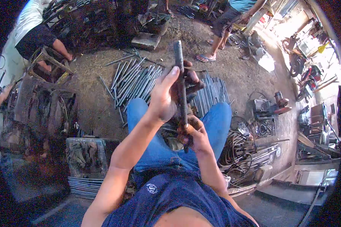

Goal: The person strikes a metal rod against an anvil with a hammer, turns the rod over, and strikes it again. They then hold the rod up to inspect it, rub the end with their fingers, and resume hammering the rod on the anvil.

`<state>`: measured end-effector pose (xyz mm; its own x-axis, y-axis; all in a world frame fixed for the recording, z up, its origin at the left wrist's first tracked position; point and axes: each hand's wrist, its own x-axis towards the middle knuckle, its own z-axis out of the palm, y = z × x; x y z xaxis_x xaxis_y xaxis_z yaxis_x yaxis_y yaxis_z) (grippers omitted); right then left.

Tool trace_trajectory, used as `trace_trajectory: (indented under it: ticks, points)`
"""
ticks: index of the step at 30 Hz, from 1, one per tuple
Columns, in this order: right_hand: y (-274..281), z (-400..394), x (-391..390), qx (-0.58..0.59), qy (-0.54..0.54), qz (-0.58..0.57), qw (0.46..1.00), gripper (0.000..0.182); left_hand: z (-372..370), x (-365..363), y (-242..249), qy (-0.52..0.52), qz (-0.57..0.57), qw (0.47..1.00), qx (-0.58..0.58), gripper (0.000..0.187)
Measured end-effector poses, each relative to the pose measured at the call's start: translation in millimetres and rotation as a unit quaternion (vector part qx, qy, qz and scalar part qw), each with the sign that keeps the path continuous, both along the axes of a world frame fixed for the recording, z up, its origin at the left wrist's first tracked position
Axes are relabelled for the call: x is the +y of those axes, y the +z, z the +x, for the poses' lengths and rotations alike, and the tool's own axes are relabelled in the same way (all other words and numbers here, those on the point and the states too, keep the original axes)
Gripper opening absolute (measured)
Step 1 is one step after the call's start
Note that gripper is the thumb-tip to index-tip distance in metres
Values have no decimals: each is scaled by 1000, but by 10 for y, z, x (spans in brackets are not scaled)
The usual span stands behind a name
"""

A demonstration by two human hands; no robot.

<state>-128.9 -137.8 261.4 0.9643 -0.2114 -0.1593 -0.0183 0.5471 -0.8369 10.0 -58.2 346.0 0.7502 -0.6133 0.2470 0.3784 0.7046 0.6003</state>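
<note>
One dark rod point(179, 56) is held before the blue jeans point(218, 119), gripped higher up by the left hand point(163, 90) and lower by the right hand point(197, 137). Two piles, the left pile point(136, 83) and right pile point(212, 92), are spread on the floor point(89, 77), their rods too many to be counted.

I observe a motorcycle point(313, 75) at far right; ahead, a sandalled person point(224, 24) standing on the stained floor point(93, 77); at left, a second person point(33, 41) beside a worn open frame point(59, 77).
</note>
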Motion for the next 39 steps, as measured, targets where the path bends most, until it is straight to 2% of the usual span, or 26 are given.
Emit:
trace_trajectory:
  ticks: [3,10,13,16,22,23,25,29,32,36,38,39]
  points:
    - [-49,-63,-36,-2,-18,26,999,33,-47,-47,39,-23,17,999,36,34]
    - [44,-211,-118,24,-46,53,997,35,-153,-221,22,-41,4,999,24,29]
    - [64,-207,-124,-11,-75,11,997,35,-175,-293,-19,-54,-12,998,36,27]
    - [74,-234,-114,2,-96,-4,995,36,-204,-347,-18,-42,6,999,33,26]
    - [61,-291,-126,-4,-91,8,996,31,-249,-427,-30,-53,12,998,33,28]
    - [60,-316,-139,-3,-94,8,996,31,-243,-439,-37,-88,3,995,45,29]
    - [56,-383,-181,-11,-55,96,994,28,-240,-477,-56,-120,6,992,49,31]
    - [38,-446,-220,-26,-85,80,993,29,-323,-586,-39,-89,22,994,54,28]
    - [48,-489,-255,-32,-100,85,991,32,-369,-629,-42,-105,4,994,26,26]
    - [55,-500,-248,-49,-121,37,991,33,-404,-668,-57,-105,-5,994,14,25]
    - [50,-489,-245,-52,-129,24,990,32,-406,-681,-72,-79,32,996,9,25]
    - [47,-483,-245,-20,-136,7,990,32,-411,-688,-65,-78,32,996,10,25]
